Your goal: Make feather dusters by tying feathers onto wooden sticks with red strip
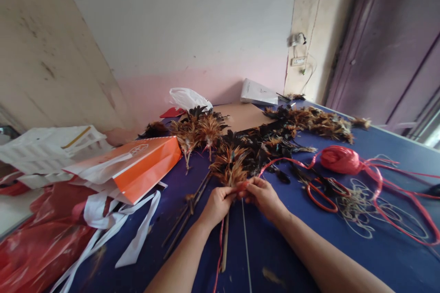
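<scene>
At the middle of the blue table, my left hand (pixel 216 205) is closed around the neck of a feather duster (pixel 231 160). Brown and black feathers fan out beyond the fingers, and the duster's thin wooden stick (pixel 225 242) points toward me. My right hand (pixel 266 198) pinches red plastic twine (pixel 287 159) at the base of the feathers, its fingertips close to the left ones. From there the twine runs right to a red ball of twine (pixel 338 159); a loose tail hangs beside the stick. The fingers partly hide the binding.
Loose dark feathers (pixel 271 144) and more feather bunches (pixel 319 121) lie behind. Red-handled scissors (pixel 323 197) and tangled thin string (pixel 360 206) are at right. Bare sticks (pixel 187 213), an orange-and-white bag (pixel 147 165) and a red plastic bag (pixel 48 233) lie left.
</scene>
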Available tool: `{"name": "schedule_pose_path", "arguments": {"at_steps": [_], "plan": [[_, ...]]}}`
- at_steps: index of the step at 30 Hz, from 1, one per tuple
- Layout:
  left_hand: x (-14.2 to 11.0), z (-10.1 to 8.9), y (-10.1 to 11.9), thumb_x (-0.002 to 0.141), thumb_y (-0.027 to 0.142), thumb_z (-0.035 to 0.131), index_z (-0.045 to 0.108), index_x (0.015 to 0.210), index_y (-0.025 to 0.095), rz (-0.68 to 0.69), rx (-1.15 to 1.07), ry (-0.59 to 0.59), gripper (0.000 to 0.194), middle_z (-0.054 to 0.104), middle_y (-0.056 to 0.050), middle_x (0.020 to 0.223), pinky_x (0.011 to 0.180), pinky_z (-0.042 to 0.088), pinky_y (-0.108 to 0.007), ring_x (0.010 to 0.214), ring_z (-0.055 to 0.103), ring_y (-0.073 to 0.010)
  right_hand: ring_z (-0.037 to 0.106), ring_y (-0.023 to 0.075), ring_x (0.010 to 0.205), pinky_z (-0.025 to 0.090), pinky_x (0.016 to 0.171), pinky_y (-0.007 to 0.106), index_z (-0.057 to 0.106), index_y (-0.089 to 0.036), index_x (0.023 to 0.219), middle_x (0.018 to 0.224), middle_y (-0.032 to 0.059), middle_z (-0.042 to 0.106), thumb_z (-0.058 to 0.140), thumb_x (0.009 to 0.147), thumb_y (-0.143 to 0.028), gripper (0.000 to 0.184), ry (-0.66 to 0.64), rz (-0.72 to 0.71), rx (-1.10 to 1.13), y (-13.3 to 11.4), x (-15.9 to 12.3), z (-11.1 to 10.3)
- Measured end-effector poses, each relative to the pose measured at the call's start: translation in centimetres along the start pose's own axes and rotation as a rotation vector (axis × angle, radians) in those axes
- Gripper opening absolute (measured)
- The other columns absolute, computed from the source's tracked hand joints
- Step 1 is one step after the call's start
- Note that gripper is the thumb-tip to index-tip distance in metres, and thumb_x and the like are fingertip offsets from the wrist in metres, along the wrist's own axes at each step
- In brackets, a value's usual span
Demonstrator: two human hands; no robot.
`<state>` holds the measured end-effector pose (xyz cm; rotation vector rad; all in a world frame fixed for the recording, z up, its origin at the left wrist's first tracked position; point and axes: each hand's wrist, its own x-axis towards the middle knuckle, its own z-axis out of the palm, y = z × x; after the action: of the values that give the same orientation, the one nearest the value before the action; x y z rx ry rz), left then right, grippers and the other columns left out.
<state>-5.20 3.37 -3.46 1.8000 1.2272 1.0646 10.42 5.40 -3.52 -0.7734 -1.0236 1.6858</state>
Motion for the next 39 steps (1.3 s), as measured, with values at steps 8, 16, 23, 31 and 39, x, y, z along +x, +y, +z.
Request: {"name": "schedule_pose_path", "arguments": {"at_steps": [8, 16, 23, 31, 39], "plan": [[-0.1, -0.1, 0.3, 0.08, 0.036, 0.051, 0.07, 0.096, 0.014, -0.007, -0.013, -0.01, 0.033, 0.072, -0.003, 0.08, 0.072, 0.047, -0.03, 0.071, 0.061, -0.02, 0.066, 0.0148, 0.069, 0.051, 0.057, 0.022, 0.052, -0.014, 0.07, 0.081, 0.0067, 0.069, 0.076, 0.062, -0.025, 0.027, -0.12, 0.054, 0.276, 0.7, 0.5, -0.3], [-0.1, -0.1, 0.0, 0.078, 0.028, 0.053, 0.07, 0.095, 0.015, -0.005, -0.078, 0.001, 0.027, 0.069, -0.004, 0.075, 0.07, 0.046, -0.027, 0.07, 0.06, -0.0169, 0.065, 0.013, 0.064, 0.053, 0.061, 0.023, 0.055, -0.013, 0.069, 0.074, 0.0039, 0.067, 0.074, 0.064, -0.015, 0.02, -0.139, 0.094, 0.378, 0.9, 0.9, -0.7], [0.0, -0.1, 0.0, 0.077, 0.049, 0.052, 0.069, 0.081, 0.01, -0.119, -0.174, -0.001, 0.043, 0.048, 0.003, 0.051, 0.038, 0.024, -0.019, 0.039, 0.033, -0.0053, 0.064, 0.0115, 0.062, 0.053, 0.058, 0.02, 0.055, -0.013, 0.068, 0.073, 0.0048, 0.067, 0.076, 0.062, -0.016, 0.023, -0.15, 0.118, 0.382, 0.8, 1.0, -0.6], [0.4, 0.4, -0.8, 0.065, 0.049, 0.065, 0.069, 0.075, 0.01, -0.172, -0.267, 0.039, 0.039, 0.041, 0.007, 0.047, 0.04, 0.02, -0.019, 0.041, 0.027, -0.0039, 0.065, 0.0124, 0.064, 0.053, 0.059, 0.021, 0.054, -0.013, 0.07, 0.075, 0.0048, 0.067, 0.073, 0.066, -0.017, 0.02, -0.199, 0.095, 0.316, 1.2, 1.2, -0.8], [0.2, 0.4, -0.8, 0.07, 0.042, 0.062, 0.069, 0.079, 0.012, -0.152, -0.147, 0.079, 0.032, 0.055, 0.001, 0.055, 0.046, 0.031, -0.02, 0.049, 0.041, -0.0087, 0.064, 0.013, 0.064, 0.051, 0.059, 0.022, 0.054, -0.014, 0.074, 0.07, 0.0034, 0.065, 0.07, 0.069, -0.027, 0.021, -0.171, 0.137, 0.249, 0.2, 0.8, -0.5]]}}
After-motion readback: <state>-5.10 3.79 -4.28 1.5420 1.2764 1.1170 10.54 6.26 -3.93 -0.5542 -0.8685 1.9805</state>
